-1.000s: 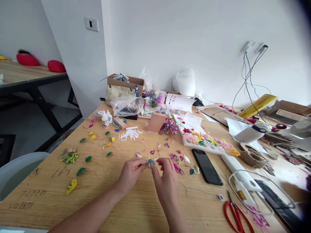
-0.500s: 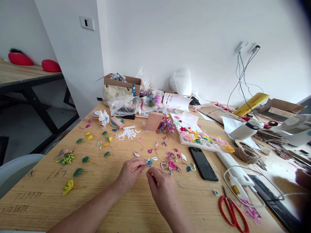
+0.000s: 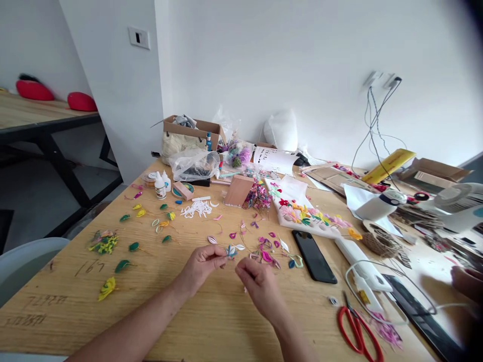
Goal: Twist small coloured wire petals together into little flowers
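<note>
My left hand [image 3: 206,264] pinches a small blue flower-like piece [image 3: 231,251] between thumb and fingertips, just above the tabletop. To its right, my right hand [image 3: 258,286] is closed in a pinch; whatever its fingertips hold, perhaps a thin strand, is too fine to make out. Behind the blue piece lie white petals [image 3: 239,247] and a pale pink striped petal [image 3: 212,240]. Pink and magenta loops and petals [image 3: 266,256] are scattered right of my hands, along with a dark blue petal [image 3: 292,263].
Green leaves [image 3: 123,265] and a yellow flower [image 3: 107,288] lie on the left. A black phone [image 3: 314,256], a white power strip [image 3: 364,266] and red-handled scissors [image 3: 356,327] are at right. Glue bottles [image 3: 160,186] stand farther back. Another person's hand [image 3: 466,284] shows at the right edge.
My right hand has moved slightly to the right, widening the gap from my left hand. The left hand still holds the blue piece. The view has shifted a little.
</note>
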Motion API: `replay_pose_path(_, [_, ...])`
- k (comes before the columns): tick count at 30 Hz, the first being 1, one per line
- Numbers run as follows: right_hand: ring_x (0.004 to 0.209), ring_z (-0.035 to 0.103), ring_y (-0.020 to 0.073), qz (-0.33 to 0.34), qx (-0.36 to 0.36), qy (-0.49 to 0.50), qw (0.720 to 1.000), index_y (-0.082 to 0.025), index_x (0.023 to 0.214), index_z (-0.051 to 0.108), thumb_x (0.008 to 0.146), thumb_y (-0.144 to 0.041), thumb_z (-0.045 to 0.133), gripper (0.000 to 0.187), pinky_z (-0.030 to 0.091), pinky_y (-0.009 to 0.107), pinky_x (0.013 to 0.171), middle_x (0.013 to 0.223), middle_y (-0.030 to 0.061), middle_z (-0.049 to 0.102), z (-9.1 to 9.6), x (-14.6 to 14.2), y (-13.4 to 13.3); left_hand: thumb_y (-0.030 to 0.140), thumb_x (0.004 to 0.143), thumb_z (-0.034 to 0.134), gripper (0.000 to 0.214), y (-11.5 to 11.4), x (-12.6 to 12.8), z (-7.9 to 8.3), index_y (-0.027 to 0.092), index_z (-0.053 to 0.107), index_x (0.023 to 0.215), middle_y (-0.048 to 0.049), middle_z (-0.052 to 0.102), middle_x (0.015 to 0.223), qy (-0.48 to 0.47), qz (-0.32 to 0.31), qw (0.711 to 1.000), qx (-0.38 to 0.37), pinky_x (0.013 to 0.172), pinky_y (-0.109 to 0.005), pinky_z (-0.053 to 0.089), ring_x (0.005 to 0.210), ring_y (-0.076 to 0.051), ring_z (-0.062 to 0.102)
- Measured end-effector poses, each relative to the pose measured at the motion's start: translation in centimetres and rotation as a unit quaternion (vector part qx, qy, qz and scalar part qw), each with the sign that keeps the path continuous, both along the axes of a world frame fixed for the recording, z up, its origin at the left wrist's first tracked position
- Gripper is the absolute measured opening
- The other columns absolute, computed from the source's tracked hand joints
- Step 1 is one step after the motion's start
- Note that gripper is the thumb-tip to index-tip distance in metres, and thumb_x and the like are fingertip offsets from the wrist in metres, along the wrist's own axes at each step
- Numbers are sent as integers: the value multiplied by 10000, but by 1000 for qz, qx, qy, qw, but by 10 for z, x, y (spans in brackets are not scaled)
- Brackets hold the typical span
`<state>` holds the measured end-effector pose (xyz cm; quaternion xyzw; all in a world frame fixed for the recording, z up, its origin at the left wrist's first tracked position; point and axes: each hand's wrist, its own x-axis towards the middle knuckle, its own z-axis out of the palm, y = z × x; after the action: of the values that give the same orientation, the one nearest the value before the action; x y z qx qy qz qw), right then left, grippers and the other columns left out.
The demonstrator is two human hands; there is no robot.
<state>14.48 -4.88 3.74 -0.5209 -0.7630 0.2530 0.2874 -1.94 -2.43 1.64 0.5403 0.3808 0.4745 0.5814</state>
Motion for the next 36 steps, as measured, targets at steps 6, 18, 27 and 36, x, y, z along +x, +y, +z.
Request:
replay_pose_path(6, [470,412,101,91,58,-169,980,-200,625,511,797,-108,380,235,239,208,462,527,-29,500,37,-8,-20,230,754,541,161,3,2,-12,171,674,685,-26,584,622,149,-15,973,177,596,-237,403,611,-145,517])
replay_pose_path(18, [523,431,107,20,-11,51,998,-189,583,473,821,-226,421,246,309,192,496,533,-39,449,-9,7,7,232,728,580,152,-5,-1,3,152,593,598,23,511,564,-6,-44,998,43,574,-222,378,572,-116,466])
replay_pose_path(27, [490,406,97,134,79,-212,965,-182,639,509,789,-84,397,211,217,213,476,544,-18,500,44,0,-14,242,816,467,225,-1,2,-10,160,654,723,-35,578,690,185,-124,946,235,644,-241,394,681,-145,522])
replay_pose_path(36, [527,436,99,47,-8,31,998,-178,610,476,836,-258,417,247,316,179,491,550,-25,471,-2,13,7,246,731,588,151,-3,-2,3,141,586,622,18,507,595,-11,-86,995,57,571,-221,384,582,-109,459])
